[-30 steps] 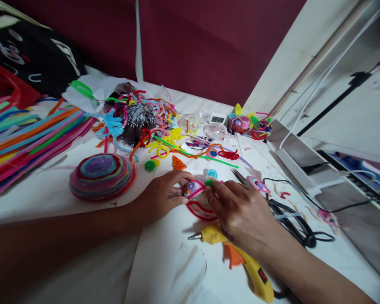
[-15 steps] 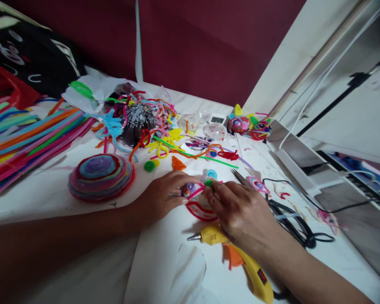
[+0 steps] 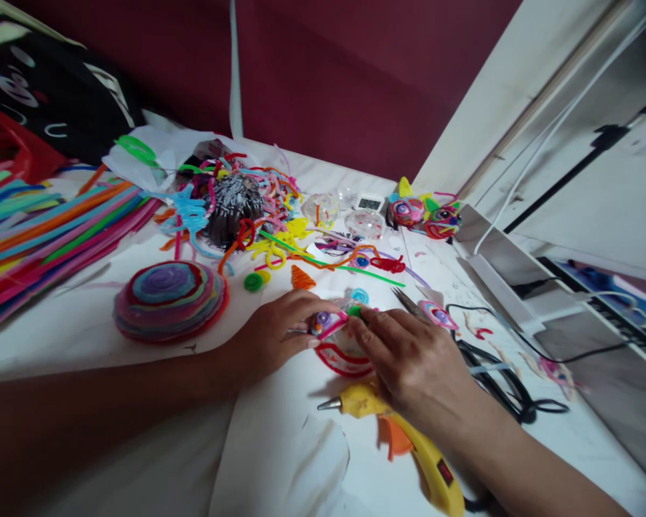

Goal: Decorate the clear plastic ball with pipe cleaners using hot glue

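A small clear ball (image 3: 340, 337) trimmed with pink, purple and red pipe-cleaner shapes rests on the white table (image 3: 86, 330). My left hand (image 3: 274, 332) grips it from the left, fingers curled round it. From the right, my right hand (image 3: 414, 362) pinches a small green piece (image 3: 354, 311) against the top of the ball. A yellow glue gun (image 3: 409, 449) with an orange trigger lies under my right wrist, its metal tip pointing left.
A flat multicoloured spiral disc (image 3: 168, 298) lies left of my hands, with a bundle of straight pipe cleaners (image 3: 48, 233) beyond it. A tangle of bent pipe cleaners (image 3: 237, 205) covers the back. Two finished decorated balls (image 3: 425, 214), a small digital clock (image 3: 369, 202), scissors (image 3: 409, 301) and black cables (image 3: 495, 373) lie to the right.
Nothing much has changed. Both hands stay on the decorated ball, and the view has shifted very slightly.
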`<action>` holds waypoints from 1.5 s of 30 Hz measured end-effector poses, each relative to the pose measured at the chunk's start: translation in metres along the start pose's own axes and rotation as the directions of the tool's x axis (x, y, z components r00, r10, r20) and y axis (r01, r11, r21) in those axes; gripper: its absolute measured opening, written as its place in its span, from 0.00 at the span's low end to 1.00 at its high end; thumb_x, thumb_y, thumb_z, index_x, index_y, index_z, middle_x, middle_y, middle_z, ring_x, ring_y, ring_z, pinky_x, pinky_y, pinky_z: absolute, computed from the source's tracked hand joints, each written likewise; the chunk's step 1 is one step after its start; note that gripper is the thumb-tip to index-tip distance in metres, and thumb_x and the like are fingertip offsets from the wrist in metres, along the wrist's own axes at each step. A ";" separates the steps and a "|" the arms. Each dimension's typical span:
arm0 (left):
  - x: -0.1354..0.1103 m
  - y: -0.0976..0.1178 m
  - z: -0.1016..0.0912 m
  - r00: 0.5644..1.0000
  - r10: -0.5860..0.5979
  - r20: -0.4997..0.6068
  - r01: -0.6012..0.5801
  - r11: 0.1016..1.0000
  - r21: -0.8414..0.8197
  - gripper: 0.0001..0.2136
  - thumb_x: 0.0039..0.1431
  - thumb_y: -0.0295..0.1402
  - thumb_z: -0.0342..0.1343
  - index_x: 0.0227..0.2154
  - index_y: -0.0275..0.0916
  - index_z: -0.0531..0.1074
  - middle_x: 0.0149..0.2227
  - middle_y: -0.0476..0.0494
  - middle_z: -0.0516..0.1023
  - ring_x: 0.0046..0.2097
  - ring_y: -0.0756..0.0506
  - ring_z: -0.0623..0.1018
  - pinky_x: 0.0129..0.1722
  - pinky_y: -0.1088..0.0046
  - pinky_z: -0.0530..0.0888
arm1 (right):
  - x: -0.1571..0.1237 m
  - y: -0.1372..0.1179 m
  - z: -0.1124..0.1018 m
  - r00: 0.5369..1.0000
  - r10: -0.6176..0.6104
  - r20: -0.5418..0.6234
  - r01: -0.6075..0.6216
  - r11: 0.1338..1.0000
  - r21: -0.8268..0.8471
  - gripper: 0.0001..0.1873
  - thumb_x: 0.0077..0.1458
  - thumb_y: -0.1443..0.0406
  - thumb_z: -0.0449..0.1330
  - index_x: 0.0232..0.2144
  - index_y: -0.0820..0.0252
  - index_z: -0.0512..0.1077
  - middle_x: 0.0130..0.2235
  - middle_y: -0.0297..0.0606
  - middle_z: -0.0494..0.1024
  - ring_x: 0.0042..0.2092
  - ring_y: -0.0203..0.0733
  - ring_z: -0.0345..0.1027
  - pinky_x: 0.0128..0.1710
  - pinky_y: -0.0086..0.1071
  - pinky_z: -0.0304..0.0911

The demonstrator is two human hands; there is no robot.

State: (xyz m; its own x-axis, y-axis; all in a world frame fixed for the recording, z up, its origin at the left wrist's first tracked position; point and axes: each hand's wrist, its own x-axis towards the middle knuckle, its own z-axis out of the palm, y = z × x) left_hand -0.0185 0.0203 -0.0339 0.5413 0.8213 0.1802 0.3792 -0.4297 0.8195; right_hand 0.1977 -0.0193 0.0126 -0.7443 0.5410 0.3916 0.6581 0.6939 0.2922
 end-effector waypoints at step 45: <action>-0.002 -0.009 0.006 0.998 0.056 -0.041 -0.058 0.997 -0.048 0.25 0.55 0.23 0.54 0.54 0.54 0.67 0.53 0.50 0.68 0.53 0.47 0.73 0.48 0.75 0.75 | -0.076 -0.020 -0.037 0.520 0.491 0.699 -0.821 0.513 0.251 0.14 0.58 0.53 0.54 0.36 0.56 0.70 0.32 0.36 0.76 0.30 0.38 0.70 0.27 0.30 0.61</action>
State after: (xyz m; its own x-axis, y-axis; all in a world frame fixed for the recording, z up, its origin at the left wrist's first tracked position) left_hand -0.0182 0.0200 -0.0448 0.5310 0.8103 0.2481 0.3105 -0.4584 0.8327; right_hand 0.2455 -0.0919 0.0086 -0.1431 0.9542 -0.2627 0.9201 0.0304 -0.3905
